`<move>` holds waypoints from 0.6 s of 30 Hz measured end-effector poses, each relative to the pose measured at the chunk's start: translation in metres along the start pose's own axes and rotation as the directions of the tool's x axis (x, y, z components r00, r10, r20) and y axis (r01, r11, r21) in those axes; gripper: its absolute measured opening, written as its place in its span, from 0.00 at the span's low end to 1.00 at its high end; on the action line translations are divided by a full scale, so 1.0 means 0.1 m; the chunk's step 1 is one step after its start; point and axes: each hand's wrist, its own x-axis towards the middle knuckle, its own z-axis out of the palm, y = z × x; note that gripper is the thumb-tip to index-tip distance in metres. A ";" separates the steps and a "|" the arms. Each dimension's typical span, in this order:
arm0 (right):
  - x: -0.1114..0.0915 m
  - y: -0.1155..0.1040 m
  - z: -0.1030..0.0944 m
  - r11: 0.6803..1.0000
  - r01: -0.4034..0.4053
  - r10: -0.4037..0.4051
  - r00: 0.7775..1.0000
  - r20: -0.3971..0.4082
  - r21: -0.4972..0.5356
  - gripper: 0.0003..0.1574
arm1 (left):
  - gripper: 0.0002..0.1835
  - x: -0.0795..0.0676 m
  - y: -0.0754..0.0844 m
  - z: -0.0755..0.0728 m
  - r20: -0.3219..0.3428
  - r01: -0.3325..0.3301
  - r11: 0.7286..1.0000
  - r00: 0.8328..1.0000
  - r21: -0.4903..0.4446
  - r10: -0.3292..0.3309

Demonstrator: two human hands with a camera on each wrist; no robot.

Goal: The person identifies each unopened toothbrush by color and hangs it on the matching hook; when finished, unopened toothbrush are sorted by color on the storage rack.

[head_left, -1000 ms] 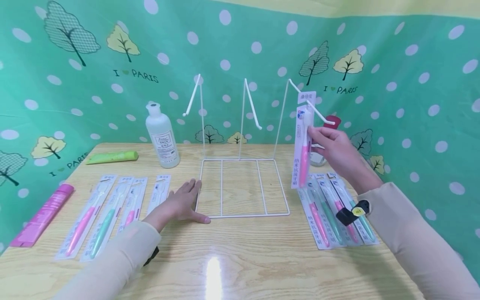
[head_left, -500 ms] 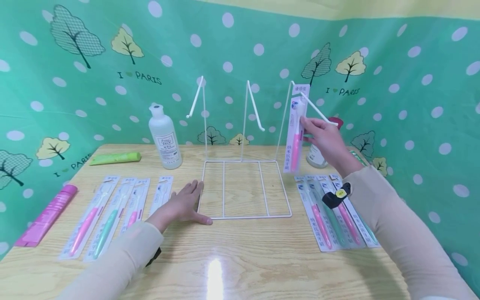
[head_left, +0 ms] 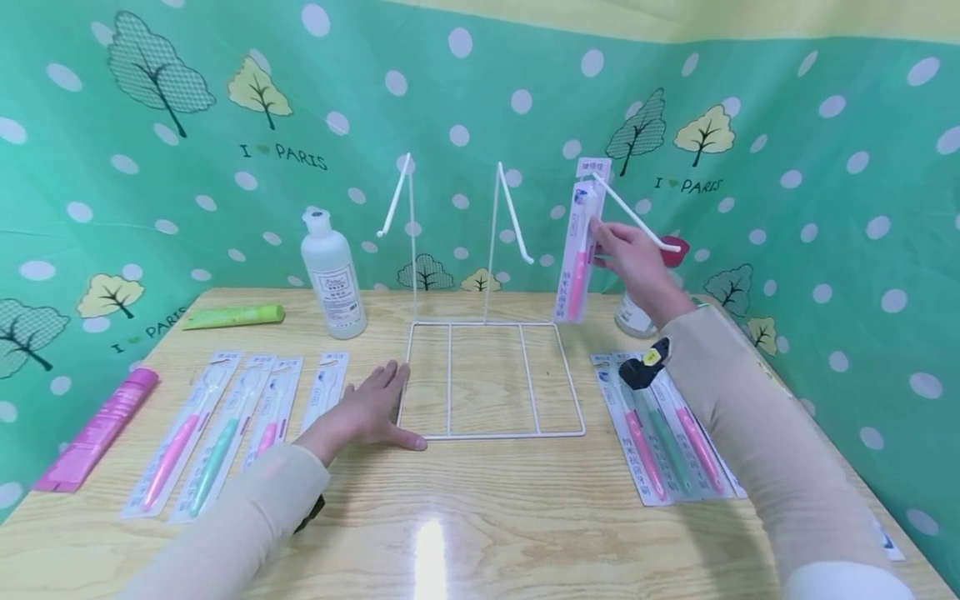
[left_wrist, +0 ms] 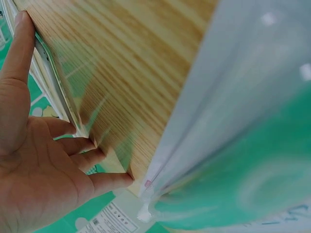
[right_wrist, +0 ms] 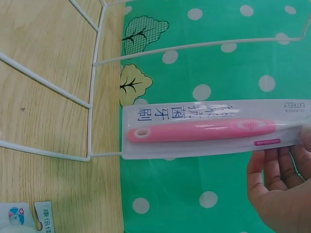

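- Packaged pink toothbrush [head_left: 577,258], slightly tilted, raised over the surface's [head_left: 495,533] back edge, right of its middle; the right hook [head_left: 636,215] appears to pass through the slot at its top.
- Right hand [head_left: 636,262] pinches the toothbrush pack by its side.
- White wire rack [head_left: 487,437], three hooks high, stands toward the back edge; left hand [head_left: 367,408], fingers spread wide, touches its left side.
- Left packs [head_left: 168,458], four toothbrushes, lie toward the left edge; right packs [head_left: 640,442] lie side by side toward the right edge.
- Pink tube [head_left: 101,429] by the left edge; green tube [head_left: 234,317] near the back left corner; clear bottle [head_left: 334,283] beside it.
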 end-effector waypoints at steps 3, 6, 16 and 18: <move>0.04 -0.01 0.02 1.000 -0.001 0.001 1.000 -0.003 0.008 0.30 | 0.67 0.00 0.00 0.00 0.003 0.001 1.000 1.000 -0.001 -0.001; 0.07 -0.01 0.03 1.000 -0.006 0.006 1.000 -0.005 0.014 0.31 | 0.67 0.00 0.00 0.00 0.004 0.000 1.000 1.000 -0.002 0.000; 0.15 -0.02 0.06 1.000 -0.018 0.018 1.000 0.012 0.022 0.31 | 0.67 0.00 0.00 0.01 -0.002 -0.006 1.000 1.000 -0.001 0.006; 0.17 -0.02 0.07 0.999 -0.017 0.017 1.000 0.018 0.030 0.31 | 0.67 0.00 0.00 0.01 -0.002 -0.006 1.000 1.000 -0.002 0.006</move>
